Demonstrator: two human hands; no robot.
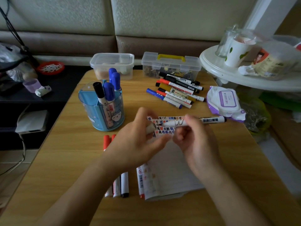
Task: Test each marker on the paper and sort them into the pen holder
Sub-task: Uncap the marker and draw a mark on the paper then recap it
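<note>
My right hand [197, 144] holds a white marker [210, 120] level above the paper [169, 173], its uncapped tip pointing left. My left hand [138, 141] pinches what looks like its cap [150, 128] just beside that tip. The top strip of the paper carries rows of red, blue and black test marks. A blue pen holder [101, 108] at centre left contains three blue-capped markers and one black-capped marker. A pile of several markers [177, 92] lies at the back right. More markers [121, 185], some red-capped, lie left of the paper, partly hidden under my left forearm.
Two clear plastic boxes [112, 64] [171, 66] stand along the far edge of the wooden table [65, 160]. A wet-wipe pack [226, 101] lies at the right edge. A white round stand [244, 74] with cups overhangs the back right corner.
</note>
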